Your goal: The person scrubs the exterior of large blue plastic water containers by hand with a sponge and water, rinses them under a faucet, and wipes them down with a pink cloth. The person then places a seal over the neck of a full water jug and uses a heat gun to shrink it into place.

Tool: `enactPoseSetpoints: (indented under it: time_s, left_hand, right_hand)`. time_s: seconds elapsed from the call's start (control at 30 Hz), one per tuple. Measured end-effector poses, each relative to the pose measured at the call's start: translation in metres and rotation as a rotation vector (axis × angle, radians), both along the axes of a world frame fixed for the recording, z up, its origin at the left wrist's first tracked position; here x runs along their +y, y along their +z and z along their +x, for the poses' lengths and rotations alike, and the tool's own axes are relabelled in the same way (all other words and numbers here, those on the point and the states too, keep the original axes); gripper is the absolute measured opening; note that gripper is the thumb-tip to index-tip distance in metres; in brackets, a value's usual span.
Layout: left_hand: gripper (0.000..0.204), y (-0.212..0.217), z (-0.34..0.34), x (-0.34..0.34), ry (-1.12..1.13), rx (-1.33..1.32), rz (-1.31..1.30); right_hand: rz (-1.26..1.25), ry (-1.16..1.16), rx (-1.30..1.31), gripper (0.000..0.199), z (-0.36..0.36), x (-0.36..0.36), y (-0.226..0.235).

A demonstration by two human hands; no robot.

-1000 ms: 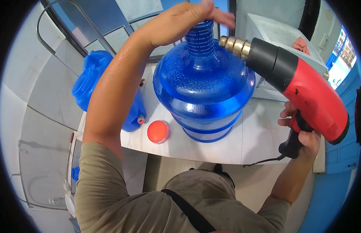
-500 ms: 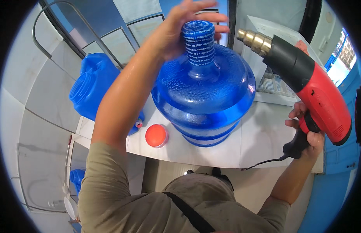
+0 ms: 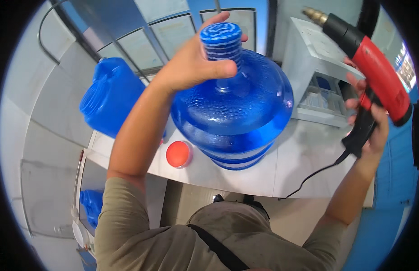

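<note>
A large blue water jug (image 3: 236,108) stands upright on the white counter. Printed blue shrink film (image 3: 221,38) covers its cap and neck. My left hand (image 3: 189,67) is wrapped round that neck, thumb across the front and fingers behind. In my right hand (image 3: 376,128) is a red and black heat gun (image 3: 376,67), held by its handle at the right. Its brass-coloured nozzle points up and left, away from the jug. Close to the jug's front left sits a small round tub with an orange-red top (image 3: 178,154).
A blue jerrycan (image 3: 112,97) stands left of the jug, partly behind my left forearm. At the back right is a white open-fronted cabinet (image 3: 320,74). The gun's black cord (image 3: 311,175) trails over the counter (image 3: 259,178). Another blue container (image 3: 91,205) sits lower left.
My left hand has come down from beside the cap to grip the neck. The heat gun has moved up and right, away from the jug.
</note>
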State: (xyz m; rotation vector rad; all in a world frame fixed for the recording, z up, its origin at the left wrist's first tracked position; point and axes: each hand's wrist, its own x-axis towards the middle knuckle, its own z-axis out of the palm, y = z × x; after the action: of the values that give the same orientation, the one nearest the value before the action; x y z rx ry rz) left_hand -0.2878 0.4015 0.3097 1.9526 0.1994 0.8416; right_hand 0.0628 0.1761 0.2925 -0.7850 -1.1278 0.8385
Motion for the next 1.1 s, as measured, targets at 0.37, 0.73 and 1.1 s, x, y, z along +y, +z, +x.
enactPoseSetpoints:
  time_s: [0.37, 0.73, 1.1]
  left_hand:
    - [0.059, -0.039, -0.05, -0.074, 0.62, 0.24, 0.52]
    - [0.065, -0.083, -0.084, -0.072, 0.596, 0.045, 0.389]
    - [0.07, -0.152, -0.044, -0.024, 0.241, -0.156, -1.165]
  right_hand:
    - [-0.473, -0.831, -1.409, 0.046, 0.161, 0.18, 0.038]
    - [0.034, -0.272, -0.889, 0.068, -0.056, 0.147, 0.057]
    - [0.2, -0.043, -0.431, 0.057, -0.191, 0.106, 0.019]
